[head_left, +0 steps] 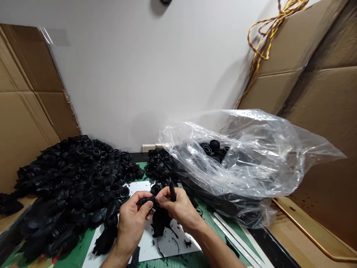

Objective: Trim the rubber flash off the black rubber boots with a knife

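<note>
My left hand (131, 217) pinches a small ribbed black rubber part (145, 201) between thumb and fingers, above a white board (145, 253). Close beside it, my right hand (182, 210) has its thumb and forefinger pressed together at the part's right side. A dark, slim, pen-like tool (172, 190) sticks up from my right hand; its working end is hidden, so its kind cannot be made out. Beneath the hands, black rubber scraps (161, 223) and thin curled trimmings lie scattered on the board.
On the left rises a big heap of black ribbed rubber parts (83, 178), with a smaller black pile (158, 163) at the back. A clear plastic bag (251, 167) holding black parts stands right. Cardboard (25, 82) flanks the green work surface (83, 242); pale strips (237, 240) lie front right.
</note>
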`<state>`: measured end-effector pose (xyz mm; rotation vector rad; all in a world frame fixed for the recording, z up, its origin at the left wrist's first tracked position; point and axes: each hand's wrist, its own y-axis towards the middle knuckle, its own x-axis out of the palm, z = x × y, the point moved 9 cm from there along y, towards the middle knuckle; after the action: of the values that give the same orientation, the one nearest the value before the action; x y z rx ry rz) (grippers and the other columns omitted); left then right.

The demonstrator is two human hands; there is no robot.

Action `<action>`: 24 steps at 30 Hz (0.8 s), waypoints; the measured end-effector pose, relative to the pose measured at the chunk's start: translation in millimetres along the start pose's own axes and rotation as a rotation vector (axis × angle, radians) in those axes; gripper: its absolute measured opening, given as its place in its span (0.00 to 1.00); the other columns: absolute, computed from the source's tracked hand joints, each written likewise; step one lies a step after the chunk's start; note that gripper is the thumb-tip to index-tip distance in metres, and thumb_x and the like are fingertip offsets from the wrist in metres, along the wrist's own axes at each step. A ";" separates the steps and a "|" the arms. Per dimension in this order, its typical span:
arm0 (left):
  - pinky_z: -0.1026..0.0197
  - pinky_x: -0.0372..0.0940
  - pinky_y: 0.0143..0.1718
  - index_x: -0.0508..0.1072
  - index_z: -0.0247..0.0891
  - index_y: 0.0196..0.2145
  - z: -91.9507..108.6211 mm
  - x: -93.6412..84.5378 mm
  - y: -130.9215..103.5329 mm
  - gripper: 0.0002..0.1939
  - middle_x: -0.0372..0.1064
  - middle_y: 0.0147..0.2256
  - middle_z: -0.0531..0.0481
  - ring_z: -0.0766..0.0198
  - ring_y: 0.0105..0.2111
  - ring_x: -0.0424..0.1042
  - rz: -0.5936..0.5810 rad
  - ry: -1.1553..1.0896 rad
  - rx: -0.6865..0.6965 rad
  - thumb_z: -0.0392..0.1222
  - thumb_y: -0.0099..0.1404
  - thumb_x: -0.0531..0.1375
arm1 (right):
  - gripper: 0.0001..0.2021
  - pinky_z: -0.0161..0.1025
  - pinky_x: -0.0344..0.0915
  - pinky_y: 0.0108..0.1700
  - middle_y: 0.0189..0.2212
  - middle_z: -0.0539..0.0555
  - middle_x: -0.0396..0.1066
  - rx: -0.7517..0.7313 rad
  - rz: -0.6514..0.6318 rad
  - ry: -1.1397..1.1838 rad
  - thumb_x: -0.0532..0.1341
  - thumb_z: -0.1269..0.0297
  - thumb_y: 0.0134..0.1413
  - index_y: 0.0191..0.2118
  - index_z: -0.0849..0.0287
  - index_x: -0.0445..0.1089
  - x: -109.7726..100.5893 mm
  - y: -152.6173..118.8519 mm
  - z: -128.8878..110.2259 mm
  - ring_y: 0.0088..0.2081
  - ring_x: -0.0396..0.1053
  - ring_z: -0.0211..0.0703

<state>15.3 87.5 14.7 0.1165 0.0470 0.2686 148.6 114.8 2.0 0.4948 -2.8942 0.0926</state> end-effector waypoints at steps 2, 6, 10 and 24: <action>0.65 0.62 0.17 0.74 0.37 0.30 -1.0 0.0 -0.3 0.10 0.70 0.23 0.54 0.67 0.18 0.67 -0.011 0.023 0.016 0.42 0.49 0.63 | 0.15 0.32 0.40 0.18 0.16 0.43 0.55 -0.001 0.004 -0.003 0.66 0.55 0.40 0.22 0.62 0.65 -0.3 0.0 -0.5 0.15 0.44 0.27; 0.63 0.66 0.22 0.74 0.38 0.30 5.8 -2.1 -1.4 0.07 0.72 0.28 0.51 0.63 0.23 0.70 0.000 0.141 0.139 0.40 0.51 0.62 | 0.13 0.32 0.41 0.18 0.16 0.44 0.56 -0.001 0.025 -0.021 0.66 0.57 0.40 0.22 0.61 0.65 -1.9 -0.1 -2.2 0.15 0.45 0.27; 0.59 0.68 0.34 0.75 0.39 0.29 21.0 -2.1 -4.7 0.05 0.73 0.32 0.49 0.58 0.33 0.72 0.024 0.250 0.310 0.37 0.52 0.62 | 0.12 0.32 0.41 0.17 0.16 0.44 0.57 0.004 0.044 -0.049 0.66 0.59 0.38 0.22 0.61 0.65 -3.0 -0.2 -2.2 0.15 0.45 0.27; 0.57 0.67 0.35 0.73 0.40 0.31 33.8 3.2 -12.8 0.05 0.73 0.32 0.49 0.58 0.34 0.72 -0.003 0.439 0.471 0.35 0.56 0.58 | 0.07 0.34 0.55 0.27 0.20 0.48 0.62 -0.340 0.056 -0.486 0.57 0.66 0.49 0.24 0.61 0.68 5.1 -15.2 -39.4 0.24 0.58 0.36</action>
<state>23.8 72.4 46.6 0.5241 0.5479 0.2725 156.4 102.6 42.0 0.4187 -3.2851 -0.5801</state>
